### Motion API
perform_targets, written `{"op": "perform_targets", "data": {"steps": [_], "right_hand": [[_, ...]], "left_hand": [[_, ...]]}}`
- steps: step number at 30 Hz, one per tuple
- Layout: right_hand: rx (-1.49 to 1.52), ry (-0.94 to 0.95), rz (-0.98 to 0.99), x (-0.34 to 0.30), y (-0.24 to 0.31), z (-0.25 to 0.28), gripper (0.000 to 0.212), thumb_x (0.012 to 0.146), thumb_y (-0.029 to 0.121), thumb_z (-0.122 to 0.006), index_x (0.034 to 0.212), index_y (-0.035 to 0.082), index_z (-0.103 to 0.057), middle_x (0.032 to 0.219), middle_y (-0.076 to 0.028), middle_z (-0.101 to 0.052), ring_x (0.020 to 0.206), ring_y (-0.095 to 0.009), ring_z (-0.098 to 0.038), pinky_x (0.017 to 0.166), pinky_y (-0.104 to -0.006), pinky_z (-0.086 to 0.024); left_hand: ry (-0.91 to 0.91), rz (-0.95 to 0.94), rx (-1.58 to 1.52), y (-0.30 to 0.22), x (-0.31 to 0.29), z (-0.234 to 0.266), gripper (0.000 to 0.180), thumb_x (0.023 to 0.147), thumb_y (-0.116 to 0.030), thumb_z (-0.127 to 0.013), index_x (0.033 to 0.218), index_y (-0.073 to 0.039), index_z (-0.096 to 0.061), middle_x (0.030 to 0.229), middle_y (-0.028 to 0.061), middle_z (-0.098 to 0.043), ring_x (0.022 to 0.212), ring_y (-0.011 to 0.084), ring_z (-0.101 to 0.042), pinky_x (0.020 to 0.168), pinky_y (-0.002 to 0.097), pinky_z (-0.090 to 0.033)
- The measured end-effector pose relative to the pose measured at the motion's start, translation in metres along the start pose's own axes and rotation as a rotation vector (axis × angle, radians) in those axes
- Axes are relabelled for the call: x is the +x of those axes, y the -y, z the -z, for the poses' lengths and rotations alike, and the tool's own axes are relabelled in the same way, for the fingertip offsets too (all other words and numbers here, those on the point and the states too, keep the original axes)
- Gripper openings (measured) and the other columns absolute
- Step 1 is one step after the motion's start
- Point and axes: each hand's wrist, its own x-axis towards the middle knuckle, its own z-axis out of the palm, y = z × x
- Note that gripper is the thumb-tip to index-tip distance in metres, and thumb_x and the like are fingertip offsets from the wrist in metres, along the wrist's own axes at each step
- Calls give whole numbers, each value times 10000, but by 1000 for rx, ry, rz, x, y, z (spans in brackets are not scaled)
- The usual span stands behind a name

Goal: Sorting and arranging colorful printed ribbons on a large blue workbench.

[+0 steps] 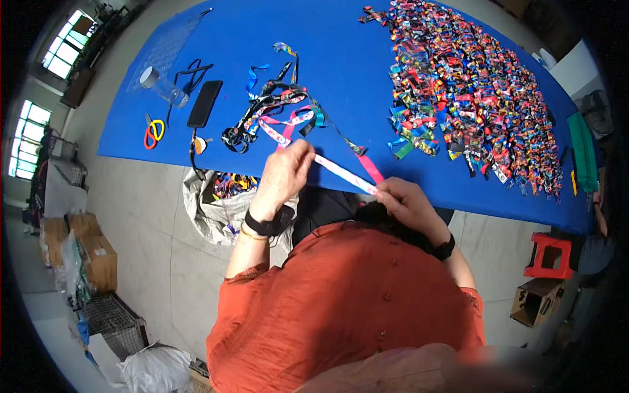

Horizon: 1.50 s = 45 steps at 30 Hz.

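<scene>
A white-and-pink printed ribbon strap is stretched between my hands, just above the near edge of the blue table. My left hand pinches it at one end, and my right hand grips the other. A plain pink stretch of ribbon runs up from my right fingers. Beyond my left hand lies a loose tangle of patterned straps, black, blue, pink and white. More of the white-and-pink strap joins that tangle. Both hands are closed, and the fingertips partly cover the ribbon.
On the blue table, a big heap of folded colourful straps covers the right side. Left are a black phone, red-and-yellow scissors and a clear bottle. A sack of straps stands below; a red stool sits right.
</scene>
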Motion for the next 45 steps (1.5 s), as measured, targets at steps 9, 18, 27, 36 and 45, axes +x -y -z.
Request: {"op": "perform_targets", "data": {"steps": [9, 18, 27, 36, 45], "right_hand": [[-10, -31, -48, 6, -6, -7, 140, 959, 148, -597, 957, 14, -640, 795, -90, -595, 672, -179, -579, 624, -320, -458], [16, -87, -71, -7, -14, -1, 155, 969, 166, -592, 956, 15, -629, 763, -71, -561, 659, -156, -535, 605, -320, -436], [26, -113, -155, -4, -18, 2, 170, 967, 182, -600, 950, 17, -636, 732, -72, -553, 647, -156, -523, 592, -318, -421], [-3, -125, -150, -5, -13, 2, 175, 959, 182, -610, 939, 11, -643, 739, -91, -552, 634, -162, -504, 589, -319, -418], [42, -142, -211, -19, -8, 5, 188, 973, 199, -607, 983, 19, -663, 694, -62, -608, 623, -105, -556, 573, -284, -443]], "left_hand": [[64, -234, 135, 11, 41, -33, 317, 876, -49, -606, 1181, -129, -636, 1127, 144, -606, 961, 368, -638, 765, 446, -539], [8, -129, 330, 41, 73, -60, 134, 894, -81, -594, 1016, -45, -634, 1041, 229, -577, 874, 445, -630, 743, 498, -520], [22, -129, 293, 49, 87, -42, 212, 873, -61, -597, 1083, -82, -616, 1047, 224, -587, 884, 442, -641, 746, 506, -540], [171, -161, 439, 24, 79, -48, 378, 830, -55, -662, 1189, -171, -633, 1014, 189, -580, 890, 414, -643, 749, 476, -536], [-3, -133, 569, 46, 87, -53, 254, 759, 5, -635, 987, -26, -526, 953, 209, -597, 804, 408, -659, 677, 473, -546]]}}
